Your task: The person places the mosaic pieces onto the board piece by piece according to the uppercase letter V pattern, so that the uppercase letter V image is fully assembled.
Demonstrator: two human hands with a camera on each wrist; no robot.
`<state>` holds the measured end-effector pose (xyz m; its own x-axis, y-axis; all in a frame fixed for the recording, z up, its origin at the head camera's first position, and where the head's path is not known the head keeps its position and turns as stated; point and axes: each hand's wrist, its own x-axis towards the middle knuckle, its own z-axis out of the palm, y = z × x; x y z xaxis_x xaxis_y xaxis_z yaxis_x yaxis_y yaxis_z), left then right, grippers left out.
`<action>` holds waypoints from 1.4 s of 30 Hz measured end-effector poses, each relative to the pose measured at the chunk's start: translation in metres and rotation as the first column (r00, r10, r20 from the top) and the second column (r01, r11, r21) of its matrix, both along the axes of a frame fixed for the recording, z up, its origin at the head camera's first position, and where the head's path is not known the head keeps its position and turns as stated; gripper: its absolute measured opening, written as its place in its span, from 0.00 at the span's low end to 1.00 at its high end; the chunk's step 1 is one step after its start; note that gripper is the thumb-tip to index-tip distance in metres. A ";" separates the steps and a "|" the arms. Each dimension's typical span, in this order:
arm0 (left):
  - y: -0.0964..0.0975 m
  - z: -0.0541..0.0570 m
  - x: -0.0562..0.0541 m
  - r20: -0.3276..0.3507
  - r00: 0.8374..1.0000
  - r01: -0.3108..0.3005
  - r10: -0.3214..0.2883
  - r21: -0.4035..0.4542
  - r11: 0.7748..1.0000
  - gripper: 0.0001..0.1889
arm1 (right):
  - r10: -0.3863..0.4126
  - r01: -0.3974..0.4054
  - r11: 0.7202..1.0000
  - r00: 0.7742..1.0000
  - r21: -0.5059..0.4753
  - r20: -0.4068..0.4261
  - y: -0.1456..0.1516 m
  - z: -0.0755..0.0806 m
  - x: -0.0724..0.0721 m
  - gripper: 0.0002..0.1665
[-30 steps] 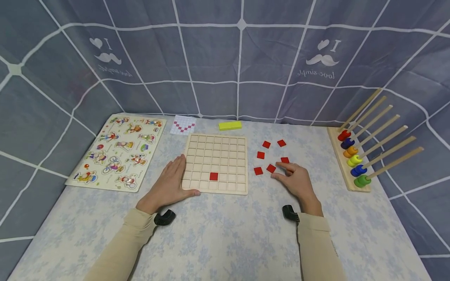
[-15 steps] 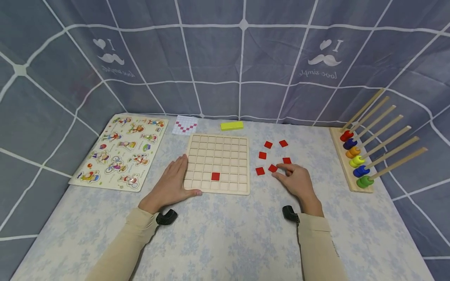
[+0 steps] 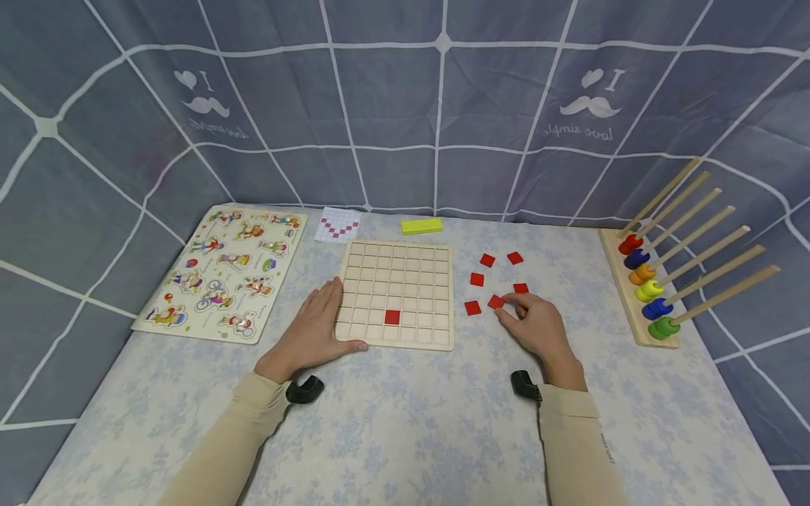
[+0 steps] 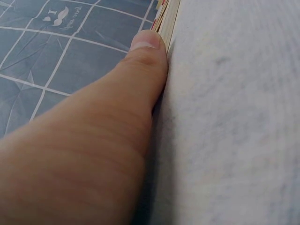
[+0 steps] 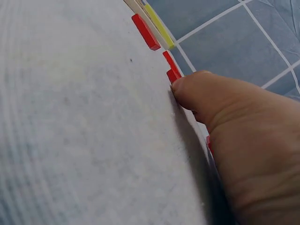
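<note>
A square wooden grid board [image 3: 397,281] lies in the middle of the table, one red tile [image 3: 392,317] set in its second row from the front. My left hand [image 3: 306,329] rests against the board's left side with fingers straight, and its thumb [image 4: 145,56] lies along the front edge. To the right of the board, my right hand [image 3: 536,325] pinches a red square tile [image 3: 496,301] between thumb and index finger, low at the tabletop. In the right wrist view the thumb tip sits right at this tile [image 5: 172,76]. Several loose red tiles [image 3: 472,308] lie around it.
Behind the board lie a small card [image 3: 338,225] with a pink V pattern and a yellow block [image 3: 421,225]. A picture puzzle board [image 3: 221,274] lies at the left. A wooden peg stand [image 3: 639,288] with coloured rings is on the right. Grey curtains [image 3: 405,105] surround the table.
The whole head view has shifted slightly, so everything appears a little further right. Both hands keep almost the same place relative to the board and tiles.
</note>
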<state>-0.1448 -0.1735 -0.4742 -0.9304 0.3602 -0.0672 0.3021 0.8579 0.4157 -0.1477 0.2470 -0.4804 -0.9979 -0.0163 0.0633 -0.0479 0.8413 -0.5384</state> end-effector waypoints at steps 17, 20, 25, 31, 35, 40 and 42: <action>0.002 -0.001 0.000 0.008 1.000 0.002 -0.002 0.003 1.000 0.71 | 0.002 -0.006 1.000 0.990 -0.029 -0.142 0.001 -0.003 0.004 0.14; 0.002 -0.002 -0.001 0.005 1.000 0.005 -0.005 0.002 1.000 0.71 | -0.004 -0.007 0.998 0.985 -0.061 -0.175 0.000 -0.002 0.004 0.12; 0.001 -0.002 0.000 0.005 1.000 -0.002 0.002 -0.004 1.000 0.71 | 0.000 -0.022 0.996 0.975 -0.092 -0.224 -0.005 -0.002 0.001 0.11; 0.001 0.001 0.001 0.002 1.000 0.002 -0.002 -0.003 1.000 0.71 | 0.010 -0.036 0.995 0.967 -0.098 -0.253 -0.013 0.002 -0.001 0.10; 0.002 0.002 0.001 -0.011 1.000 0.009 -0.009 -0.003 1.000 0.71 | 0.036 -0.064 0.992 0.968 -0.105 -0.248 -0.022 0.010 -0.001 0.11; 0.001 0.000 0.000 -0.012 1.000 0.008 -0.008 0.004 1.000 0.71 | 0.066 -0.097 0.988 0.969 -0.120 -0.240 -0.036 0.019 -0.002 0.11; -0.001 0.000 0.001 -0.011 1.000 0.006 -0.006 0.003 1.000 0.71 | 0.079 -0.109 0.987 0.969 -0.122 -0.233 -0.041 0.020 -0.002 0.10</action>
